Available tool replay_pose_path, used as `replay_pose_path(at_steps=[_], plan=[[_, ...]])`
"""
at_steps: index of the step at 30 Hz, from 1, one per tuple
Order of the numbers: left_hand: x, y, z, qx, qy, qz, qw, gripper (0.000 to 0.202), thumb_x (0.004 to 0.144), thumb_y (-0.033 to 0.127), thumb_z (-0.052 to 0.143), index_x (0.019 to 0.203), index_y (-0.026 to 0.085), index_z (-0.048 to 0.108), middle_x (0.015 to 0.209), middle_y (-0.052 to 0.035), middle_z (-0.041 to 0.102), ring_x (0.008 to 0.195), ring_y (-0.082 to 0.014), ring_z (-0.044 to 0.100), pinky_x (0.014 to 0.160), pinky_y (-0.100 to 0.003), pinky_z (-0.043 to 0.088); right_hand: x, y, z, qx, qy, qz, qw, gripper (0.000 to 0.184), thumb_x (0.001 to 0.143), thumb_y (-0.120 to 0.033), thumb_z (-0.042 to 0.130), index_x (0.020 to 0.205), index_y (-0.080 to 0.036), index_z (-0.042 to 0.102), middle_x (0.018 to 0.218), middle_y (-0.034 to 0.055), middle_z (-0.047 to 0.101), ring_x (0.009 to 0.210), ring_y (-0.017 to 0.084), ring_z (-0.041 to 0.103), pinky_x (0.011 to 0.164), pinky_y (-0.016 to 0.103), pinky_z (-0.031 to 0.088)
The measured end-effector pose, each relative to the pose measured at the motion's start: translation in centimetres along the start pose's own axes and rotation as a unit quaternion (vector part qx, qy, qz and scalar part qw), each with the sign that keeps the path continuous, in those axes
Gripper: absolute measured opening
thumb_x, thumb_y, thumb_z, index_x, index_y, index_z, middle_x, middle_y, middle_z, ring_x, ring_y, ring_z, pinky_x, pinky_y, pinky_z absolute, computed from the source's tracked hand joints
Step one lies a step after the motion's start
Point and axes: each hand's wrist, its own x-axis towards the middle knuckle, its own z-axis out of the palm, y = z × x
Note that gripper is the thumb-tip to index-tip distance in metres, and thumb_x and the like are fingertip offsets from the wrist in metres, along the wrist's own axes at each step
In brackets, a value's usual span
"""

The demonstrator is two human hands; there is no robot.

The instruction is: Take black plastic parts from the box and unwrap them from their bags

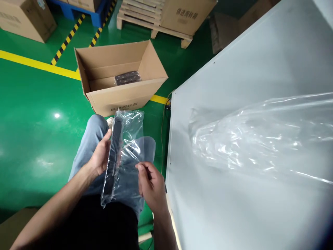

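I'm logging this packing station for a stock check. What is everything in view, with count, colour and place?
long black flat part: one, black, inside the bag over the lap
clear plastic bag: one, transparent, held between both hands
open cardboard box: one, brown, on the green floor ahead
wrapped dark parts: a few, count unclear, black, inside that box
pile of clear plastic film: one heap, transparent, on the table
white table: one, white, at right
wooden pallet: one, pale wood, far floor, bearing a closed printed carton, brown
closed carton: one, brown, top left
yellow floor line: one, yellow, across the floor
left hand: grips the part through the bag
right hand: pinches the bag's edge
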Motion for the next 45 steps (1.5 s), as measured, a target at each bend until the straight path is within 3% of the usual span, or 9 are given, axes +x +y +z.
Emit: replay_pose_path(at_steps=[4,8,16,23,28,33,37,42,45], plan=[[-0.2,-0.9,-0.1,0.029,-0.007,0.054,0.998,0.076,0.063,0.088,0.082,0.092,0.019,0.068,0.066,-0.0015,0.066,0.055,-0.0176,0.061,0.050,-0.027,0.050,-0.4,-0.5,0.1,-0.076,0.015,-0.064,0.995,0.034,0.105,-0.053,0.055,0.097,-0.023,0.070,0.055,-0.0049,0.053,0.043,0.012,0.050,0.047,0.026,0.041],[-0.7,-1.4,-0.1,0.125,0.004,0.111,0.986,0.070,0.061,0.055,0.102,0.111,0.020,0.068,0.088,-0.0007,0.074,0.073,-0.0150,0.069,0.065,-0.022,0.056,-0.8,-1.0,0.3,-0.137,0.027,-0.125,0.982,0.031,0.105,-0.046,0.055,0.098,-0.023,0.075,0.063,-0.0013,0.063,0.047,0.012,0.055,0.054,0.027,0.046],[-1.4,1.2,-1.6,0.148,-0.050,-0.005,0.988,0.074,0.063,0.067,0.096,0.100,0.007,0.074,0.064,-0.0095,0.071,0.045,-0.0179,0.061,0.041,-0.026,0.052,-0.5,-0.7,-2.2,-0.028,0.038,-0.005,0.999,0.043,0.100,-0.061,0.061,0.103,-0.019,0.074,0.048,-0.0069,0.049,0.036,0.010,0.044,0.040,0.025,0.037],[-1.5,0.9,-2.2,0.075,-0.100,-0.025,0.992,0.059,0.079,0.055,0.086,0.114,0.010,0.072,0.081,-0.0102,0.077,0.058,-0.0232,0.072,0.046,-0.030,0.062,-0.1,0.2,-3.1,0.058,0.030,0.050,0.997,0.051,0.091,-0.070,0.068,0.099,-0.020,0.071,0.043,-0.0104,0.043,0.032,0.009,0.036,0.035,0.023,0.035],[-1.7,0.4,-1.6,0.090,-0.066,-0.008,0.994,0.068,0.071,0.063,0.090,0.110,0.010,0.074,0.085,-0.0120,0.077,0.060,-0.0232,0.072,0.049,-0.030,0.062,0.3,1.4,-4.2,0.054,0.004,0.049,0.997,0.052,0.091,-0.071,0.067,0.098,-0.020,0.073,0.043,-0.0097,0.042,0.032,0.009,0.035,0.034,0.024,0.033],[-2.4,-0.3,-0.7,0.127,-0.012,0.036,0.991,0.069,0.065,0.070,0.093,0.096,0.010,0.077,0.071,-0.0075,0.072,0.047,-0.0145,0.060,0.045,-0.025,0.053,1.1,1.1,-7.0,0.008,0.023,-0.058,0.998,0.068,0.089,-0.061,0.076,0.144,-0.024,0.064,0.090,0.0062,0.077,0.068,0.019,0.070,0.059,0.032,0.059],[-2.7,-1.6,-0.5,0.161,-0.022,0.046,0.986,0.064,0.065,0.070,0.093,0.091,0.014,0.078,0.066,-0.0035,0.069,0.052,-0.0135,0.058,0.051,-0.023,0.051,1.9,-1.8,-6.9,-0.043,0.112,-0.109,0.987,0.075,0.088,-0.058,0.078,0.152,-0.026,0.057,0.134,0.0146,0.074,0.113,0.026,0.074,0.089,0.039,0.064],[-3.1,-2.9,-0.8,0.234,0.023,0.053,0.970,0.061,0.068,0.065,0.094,0.107,0.020,0.080,0.105,-0.0061,0.080,0.096,-0.0207,0.072,0.081,-0.023,0.056,3.8,-4.2,-4.3,-0.047,0.066,-0.033,0.996,0.038,0.087,-0.057,0.077,0.096,-0.020,0.078,0.070,0.0013,0.071,0.064,0.017,0.068,0.058,0.028,0.056],[-3.6,-2.9,-1.2,0.204,0.044,0.002,0.978,0.072,0.065,0.070,0.093,0.113,0.017,0.079,0.112,-0.0089,0.079,0.086,-0.0217,0.071,0.072,-0.027,0.056,4.3,-3.8,-3.8,0.015,0.051,0.007,0.999,0.039,0.084,-0.058,0.078,0.080,-0.020,0.072,0.058,-0.0038,0.061,0.048,0.012,0.055,0.047,0.025,0.045]])
